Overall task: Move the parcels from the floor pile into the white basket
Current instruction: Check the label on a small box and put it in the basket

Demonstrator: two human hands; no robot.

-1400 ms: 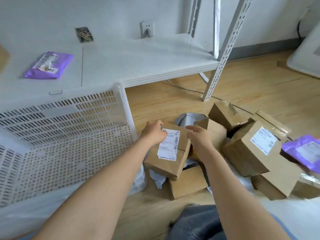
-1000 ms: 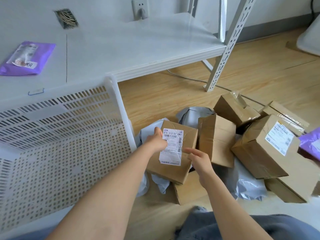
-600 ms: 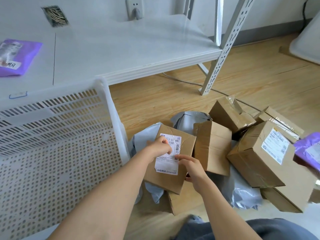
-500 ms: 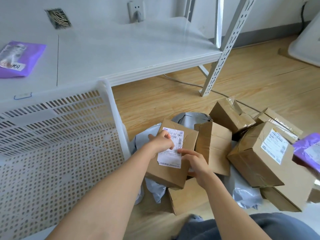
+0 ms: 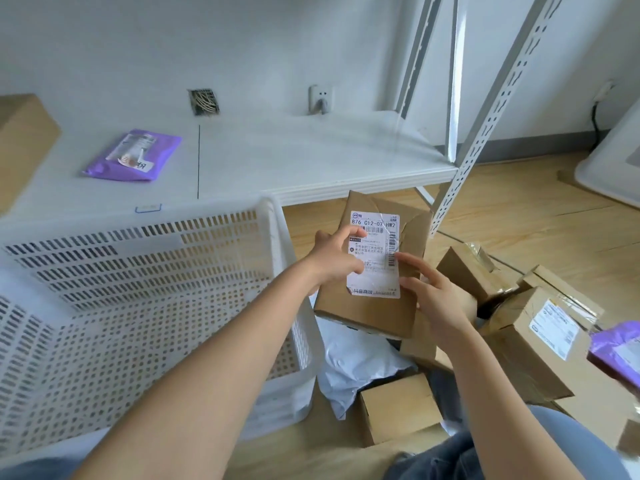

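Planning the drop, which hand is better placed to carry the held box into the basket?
Left, probably. The left hand grips the box on the edge nearest the basket. The right hand holds the far side, so it would have to reach across.

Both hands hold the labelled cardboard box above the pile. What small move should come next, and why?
Probably carry the labelled box leftward over the rim of the white basket. The left hand and right hand grip it lifted off the floor pile, and it hangs just right of the basket wall, whose inside shows no parcels.
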